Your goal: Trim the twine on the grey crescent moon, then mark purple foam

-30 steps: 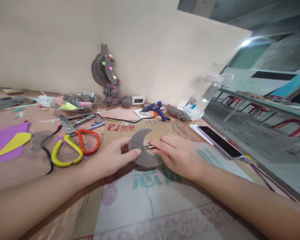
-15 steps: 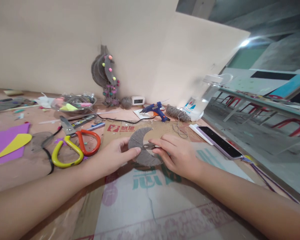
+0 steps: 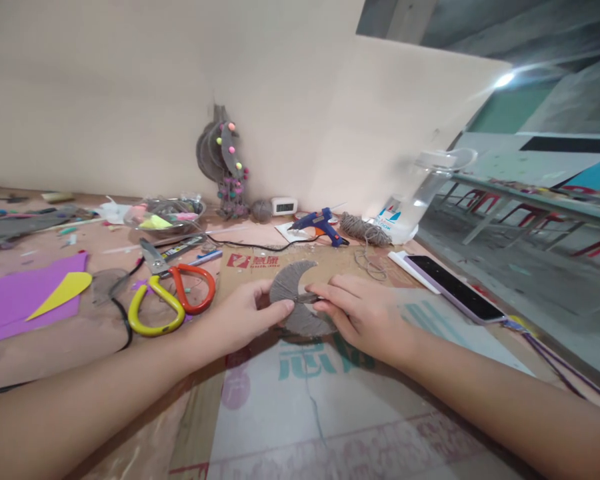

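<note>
Left hand [image 3: 240,315] pinches yarn-wrapped crescent [image 3: 286,282]; right hand [image 3: 373,312] grips grey yarn [image 3: 307,299] at its inner curve: keep tension even, turns snug.

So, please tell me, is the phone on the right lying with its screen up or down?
Screen up: the phone shows its dark glass to the camera, with a pale purple edge along one side.
</note>
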The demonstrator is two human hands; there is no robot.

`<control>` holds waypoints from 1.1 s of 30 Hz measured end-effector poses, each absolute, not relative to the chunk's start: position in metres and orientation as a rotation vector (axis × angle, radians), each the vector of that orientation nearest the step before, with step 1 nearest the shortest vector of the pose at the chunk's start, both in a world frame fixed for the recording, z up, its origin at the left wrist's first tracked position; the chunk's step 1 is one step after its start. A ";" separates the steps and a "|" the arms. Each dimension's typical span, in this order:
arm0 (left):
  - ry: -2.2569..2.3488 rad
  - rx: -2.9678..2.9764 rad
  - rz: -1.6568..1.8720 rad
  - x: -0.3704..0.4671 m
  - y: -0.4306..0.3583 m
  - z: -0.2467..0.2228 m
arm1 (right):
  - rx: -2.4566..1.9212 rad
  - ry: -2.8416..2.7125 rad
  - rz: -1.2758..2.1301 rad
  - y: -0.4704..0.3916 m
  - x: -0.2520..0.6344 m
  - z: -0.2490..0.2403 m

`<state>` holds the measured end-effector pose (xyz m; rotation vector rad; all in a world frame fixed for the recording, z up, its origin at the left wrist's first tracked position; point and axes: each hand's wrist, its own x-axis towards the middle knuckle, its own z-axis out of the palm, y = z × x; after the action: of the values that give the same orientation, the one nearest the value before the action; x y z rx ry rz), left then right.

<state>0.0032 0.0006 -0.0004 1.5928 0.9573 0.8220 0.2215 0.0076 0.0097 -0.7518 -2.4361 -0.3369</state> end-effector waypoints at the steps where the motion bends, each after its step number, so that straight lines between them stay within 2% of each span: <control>1: 0.956 1.589 0.822 0.003 0.000 0.000 | -0.756 -2.439 -0.333 0.008 0.221 0.010; 18: 0.915 1.557 0.822 0.004 -0.002 0.003 | -0.822 -2.449 -0.219 0.011 0.223 0.005; 25: 0.892 1.537 0.843 0.003 0.002 0.001 | -1.024 -2.255 0.249 0.008 0.223 0.008; 30: 0.898 1.545 0.887 0.002 0.003 -0.002 | -1.176 -2.309 0.518 0.007 0.217 0.004; 33: 0.923 1.554 0.906 0.001 0.003 -0.004 | -1.148 -2.271 0.665 0.005 0.212 0.004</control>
<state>0.0014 0.0035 -0.0038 1.5540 0.9226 0.9055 0.2121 0.0054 0.0037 -1.1484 -2.2712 0.6652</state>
